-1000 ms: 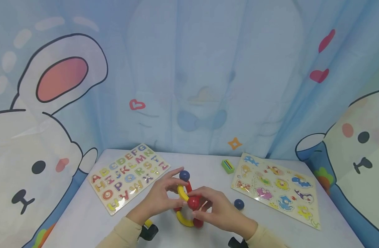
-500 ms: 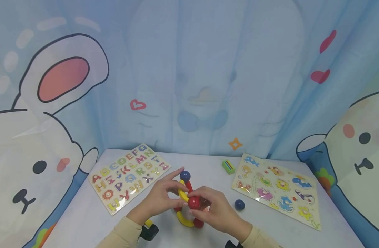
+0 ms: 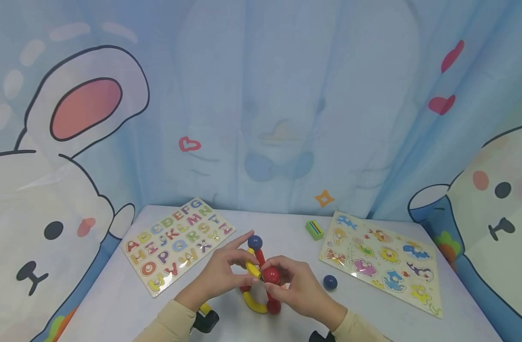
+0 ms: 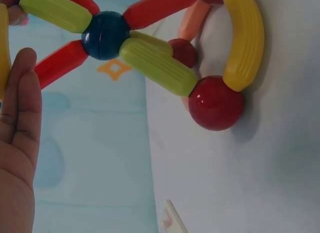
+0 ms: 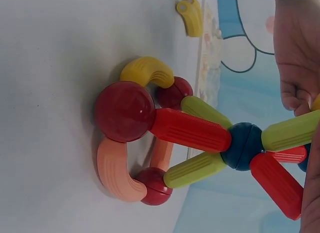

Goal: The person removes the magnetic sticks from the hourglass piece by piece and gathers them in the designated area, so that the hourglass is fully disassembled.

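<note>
Apparently the step in hand is joining parts at the top of a ball-and-rod frame [image 5: 200, 132], which stands on the table [image 3: 282, 228] midway between its left and right edges, toward the person's side. The left hand [image 3: 221, 269] pinches a yellow curve [image 3: 252, 269] between thumb and fingers, with one finger stretched out beside the top blue ball [image 3: 255, 242]; the right hand [image 3: 301, 290] has thumb and fingertips clamped on a red ball [image 3: 271, 275]. Curve and ball meet end to side, or nearly so; whether they touch I cannot tell. Below, straight rods spread from a blue hub [image 5: 242, 146] down to a lower ring of red balls and bent pieces resting on the table. The next move seems to call for bringing ball and curve firmly together while keeping the top level, since a sideways push could twist the rods about the hub. A loose ball [image 3: 330, 282] lies right of the frame, near the animal board [image 3: 382, 261] by the table's right edge; the letter board [image 3: 179, 243] fills the far left corner, and a green block [image 3: 314, 230] sits near the far edge.
</note>
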Demonstrator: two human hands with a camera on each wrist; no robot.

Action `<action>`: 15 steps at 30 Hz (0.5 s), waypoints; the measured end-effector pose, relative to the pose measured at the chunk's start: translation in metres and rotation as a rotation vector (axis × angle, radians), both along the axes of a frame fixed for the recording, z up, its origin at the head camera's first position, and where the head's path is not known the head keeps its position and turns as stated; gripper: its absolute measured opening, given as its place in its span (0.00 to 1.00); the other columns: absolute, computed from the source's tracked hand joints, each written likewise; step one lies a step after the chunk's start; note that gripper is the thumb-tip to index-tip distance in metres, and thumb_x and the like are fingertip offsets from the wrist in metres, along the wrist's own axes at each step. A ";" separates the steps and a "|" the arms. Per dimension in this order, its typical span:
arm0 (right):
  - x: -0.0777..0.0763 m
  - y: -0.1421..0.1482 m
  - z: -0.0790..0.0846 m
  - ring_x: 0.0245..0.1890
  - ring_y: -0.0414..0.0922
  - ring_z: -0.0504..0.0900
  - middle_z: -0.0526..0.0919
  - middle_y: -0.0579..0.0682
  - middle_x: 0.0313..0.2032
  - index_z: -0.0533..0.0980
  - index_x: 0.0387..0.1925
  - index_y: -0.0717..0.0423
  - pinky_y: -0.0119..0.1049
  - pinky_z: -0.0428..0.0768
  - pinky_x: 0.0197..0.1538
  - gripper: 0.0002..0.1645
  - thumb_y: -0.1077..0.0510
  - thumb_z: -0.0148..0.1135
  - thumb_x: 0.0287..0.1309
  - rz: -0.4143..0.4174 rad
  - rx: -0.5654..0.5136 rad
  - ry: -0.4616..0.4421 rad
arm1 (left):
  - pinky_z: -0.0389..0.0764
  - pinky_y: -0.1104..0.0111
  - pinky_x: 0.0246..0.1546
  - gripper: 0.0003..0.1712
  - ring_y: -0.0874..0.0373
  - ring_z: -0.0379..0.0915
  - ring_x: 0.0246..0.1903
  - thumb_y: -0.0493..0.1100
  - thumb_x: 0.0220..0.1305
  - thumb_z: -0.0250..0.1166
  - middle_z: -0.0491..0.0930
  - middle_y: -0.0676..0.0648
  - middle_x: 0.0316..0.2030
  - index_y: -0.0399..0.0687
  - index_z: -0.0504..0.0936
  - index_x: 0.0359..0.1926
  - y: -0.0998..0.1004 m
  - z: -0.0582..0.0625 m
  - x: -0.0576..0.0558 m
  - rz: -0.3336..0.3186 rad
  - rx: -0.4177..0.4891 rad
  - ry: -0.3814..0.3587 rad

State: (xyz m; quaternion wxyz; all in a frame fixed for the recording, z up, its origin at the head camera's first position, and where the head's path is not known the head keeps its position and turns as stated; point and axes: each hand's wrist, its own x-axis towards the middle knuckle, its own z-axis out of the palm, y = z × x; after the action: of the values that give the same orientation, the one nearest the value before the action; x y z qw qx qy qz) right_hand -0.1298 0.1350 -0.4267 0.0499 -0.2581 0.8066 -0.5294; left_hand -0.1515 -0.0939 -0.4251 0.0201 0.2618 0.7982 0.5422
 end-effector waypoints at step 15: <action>-0.012 0.051 -0.004 0.44 0.47 0.83 0.82 0.48 0.48 0.77 0.51 0.48 0.35 0.83 0.47 0.23 0.60 0.75 0.54 -0.136 -0.021 -0.012 | 0.80 0.62 0.50 0.16 0.61 0.79 0.44 0.44 0.52 0.79 0.58 0.61 0.73 0.53 0.88 0.44 -0.001 -0.008 -0.004 0.006 0.007 -0.025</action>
State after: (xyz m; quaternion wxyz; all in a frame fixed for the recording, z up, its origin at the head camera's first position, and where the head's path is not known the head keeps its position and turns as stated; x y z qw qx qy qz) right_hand -0.1419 0.1862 -0.4308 0.0163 -0.2000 0.8164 -0.5415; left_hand -0.1559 -0.0947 -0.4335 0.0275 0.2526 0.7968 0.5481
